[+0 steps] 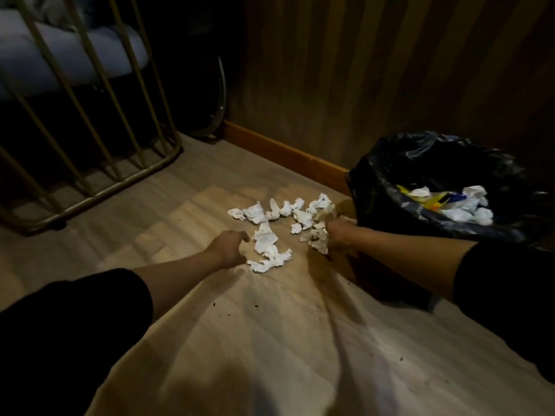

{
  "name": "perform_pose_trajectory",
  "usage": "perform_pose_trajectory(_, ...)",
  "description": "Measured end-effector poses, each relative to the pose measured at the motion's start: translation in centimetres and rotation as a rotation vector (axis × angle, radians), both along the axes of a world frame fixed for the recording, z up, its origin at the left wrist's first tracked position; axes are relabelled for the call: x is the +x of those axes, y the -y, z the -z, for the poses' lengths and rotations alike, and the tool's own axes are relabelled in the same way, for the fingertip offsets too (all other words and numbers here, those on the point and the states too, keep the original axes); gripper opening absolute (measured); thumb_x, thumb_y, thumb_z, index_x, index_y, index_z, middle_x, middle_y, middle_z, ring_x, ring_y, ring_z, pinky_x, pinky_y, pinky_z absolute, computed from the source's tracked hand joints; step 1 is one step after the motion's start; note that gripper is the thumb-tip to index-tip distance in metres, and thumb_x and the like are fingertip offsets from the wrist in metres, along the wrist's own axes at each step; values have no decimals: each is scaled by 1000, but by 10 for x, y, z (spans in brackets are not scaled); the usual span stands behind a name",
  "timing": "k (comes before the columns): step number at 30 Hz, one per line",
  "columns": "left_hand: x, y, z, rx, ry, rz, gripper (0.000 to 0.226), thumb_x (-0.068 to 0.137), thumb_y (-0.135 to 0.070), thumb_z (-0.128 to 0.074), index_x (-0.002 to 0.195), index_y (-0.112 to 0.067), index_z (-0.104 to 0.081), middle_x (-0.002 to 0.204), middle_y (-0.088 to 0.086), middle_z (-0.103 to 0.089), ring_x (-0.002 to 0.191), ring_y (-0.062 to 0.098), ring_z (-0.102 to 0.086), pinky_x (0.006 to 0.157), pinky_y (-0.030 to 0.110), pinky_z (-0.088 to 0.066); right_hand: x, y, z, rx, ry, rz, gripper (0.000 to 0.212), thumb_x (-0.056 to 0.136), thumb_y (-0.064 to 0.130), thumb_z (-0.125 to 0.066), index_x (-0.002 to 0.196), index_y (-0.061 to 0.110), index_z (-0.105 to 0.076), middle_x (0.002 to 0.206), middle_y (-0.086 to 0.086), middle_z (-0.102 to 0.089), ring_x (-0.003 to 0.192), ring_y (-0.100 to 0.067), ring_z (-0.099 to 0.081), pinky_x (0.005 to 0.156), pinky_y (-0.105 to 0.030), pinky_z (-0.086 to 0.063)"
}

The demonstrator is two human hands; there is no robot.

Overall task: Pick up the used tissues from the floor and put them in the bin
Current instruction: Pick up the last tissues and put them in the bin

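Item: crumpled white paper tissues (271, 232) on pale wood floor (270, 325). Left hand (231, 247) curled, empty; right hand (338, 235) clamped on a soiled wad (316, 240). Best gathered inward before lifting to black-lined bin (390, 175).

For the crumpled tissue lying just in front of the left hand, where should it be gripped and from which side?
Probably best pinched at its raised upper bunch. The tissue lies loose on the floor, long and crumpled, with its near end trailing flat, so the puffed folds give the fingers something to close on. Come from above and from its left, where the left hand hovers; the right hand is busy among other tissues.
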State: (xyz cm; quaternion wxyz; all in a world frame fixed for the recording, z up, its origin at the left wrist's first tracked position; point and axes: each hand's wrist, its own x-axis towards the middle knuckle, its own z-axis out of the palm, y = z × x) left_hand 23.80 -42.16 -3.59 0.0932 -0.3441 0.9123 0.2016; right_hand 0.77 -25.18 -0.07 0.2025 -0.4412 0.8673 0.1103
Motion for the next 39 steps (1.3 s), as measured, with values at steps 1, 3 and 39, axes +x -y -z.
perform_pose_trajectory(1, -4, 1, 9, -20, 2, 29, 63, 78, -26, -78, 136, -19, -53, 133, 11, -57, 117, 27, -59, 94, 32, -49, -3, 4, 15, 23, 8, 58, 74, 88, 13, -67, 150, -1, -30, 123, -20, -58, 99, -29, -61, 75, -35, -53)
perform_pose_trajectory(3, -14, 3, 26, -38, -20, 63, 67, 80, -25, -77, 140, -22, -48, 141, 9, -48, 122, 28, -56, 98, 34, -47, -11, 11, 41, 34, 19, 160, 96, 86, 13, -71, 158, 4, -9, 147, -24, -43, 120, -36, -57, 82, -35, -53)
perform_pose_trajectory(39, -102, 77, 85, -102, -304, 53, 48, 96, -44, -52, 92, 2, -66, 104, 26, -62, 97, 40, -61, 73, 36, -41, -65, 109, 127, -521, 92, 514, 26, 84, 8, -66, 110, 6, -66, 120, -18, -64, 105, -34, -64, 85, -43, -58)
